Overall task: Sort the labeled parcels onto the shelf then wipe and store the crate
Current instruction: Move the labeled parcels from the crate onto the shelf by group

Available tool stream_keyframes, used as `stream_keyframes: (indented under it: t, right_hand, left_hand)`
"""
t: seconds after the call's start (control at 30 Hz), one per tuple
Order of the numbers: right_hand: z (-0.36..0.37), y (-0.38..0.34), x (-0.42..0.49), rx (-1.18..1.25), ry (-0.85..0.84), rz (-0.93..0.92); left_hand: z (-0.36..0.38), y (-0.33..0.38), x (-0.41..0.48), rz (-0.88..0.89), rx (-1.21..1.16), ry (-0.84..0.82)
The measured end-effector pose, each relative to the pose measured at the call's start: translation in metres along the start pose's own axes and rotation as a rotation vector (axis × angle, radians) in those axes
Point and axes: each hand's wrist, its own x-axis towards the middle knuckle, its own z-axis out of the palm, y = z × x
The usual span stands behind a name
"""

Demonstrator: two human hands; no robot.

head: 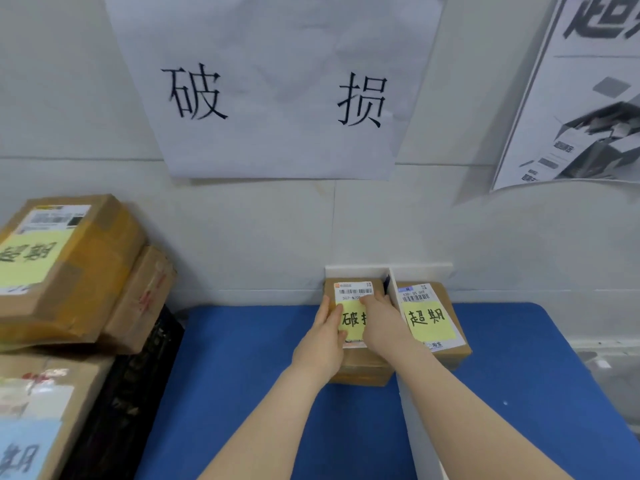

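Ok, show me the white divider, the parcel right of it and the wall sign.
white divider [394,295]: head view, upper end.
right parcel [429,321]: head view, yellow note.
wall sign [277,98]: head view, blank middle.

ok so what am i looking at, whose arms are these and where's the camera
No machine here: these are a person's bare arms, filmed by one wide camera on their head, looking forward and down. On the blue surface a white divider makes two bays. The left hand grips the left edge of the parcel marked 破损, the right hand lies on top of it; it sits left of the divider, below the wall sign with the same characters. The parcel marked 超期 lies to the right. Far left, other parcels are stacked on a black crate.
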Motion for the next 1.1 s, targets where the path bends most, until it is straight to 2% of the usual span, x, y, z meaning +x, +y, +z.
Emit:
stream_keyframes:
  t: [0.33, 0.47, 0.6, 0.67, 0.8, 0.93, 1.0, 1.07, 1.1]
  right_hand:
    - [-0.01, -0.005, -0.007, -0.156, -0.039, 0.029]
    - [-0.005, -0.027, -0.028, -0.057, 0.146, -0.092]
    - [0.021, -0.081, -0.061, 0.174, 0.234, -0.262]
    - [0.04, -0.109, -0.073, 0.147, 0.201, -0.349]
    - [0.06, -0.17, -0.1, 0.26, 0.114, -0.45]
    - [0.039, -0.243, -0.115, 0.336, 0.244, -0.583]
    - [0.022, -0.281, -0.114, 0.412, 0.279, -0.596]
    - [0.008, -0.316, -0.108, 0.47, 0.326, -0.6]
    - [0.005, -0.332, -0.102, 0.482, 0.35, -0.595]
  left_hand:
    - [-0.021, -0.02, -0.115, -0.054, 0.046, 0.089]
    - [-0.059, -0.023, -0.159, -0.031, 0.022, 0.27]
    - [-0.1, -0.035, -0.197, -0.009, 0.006, 0.442]
    - [-0.117, -0.044, -0.213, -0.012, 0.019, 0.491]
    - [-0.154, -0.065, -0.234, 0.022, 0.022, 0.64]
    - [-0.215, -0.084, -0.245, 0.203, -0.032, 0.777]
    - [-0.258, -0.101, -0.239, 0.268, 0.028, 0.824]
    - [-0.3, -0.117, -0.223, 0.223, 0.139, 0.855]
    - [-0.318, -0.124, -0.212, 0.159, 0.163, 0.815]
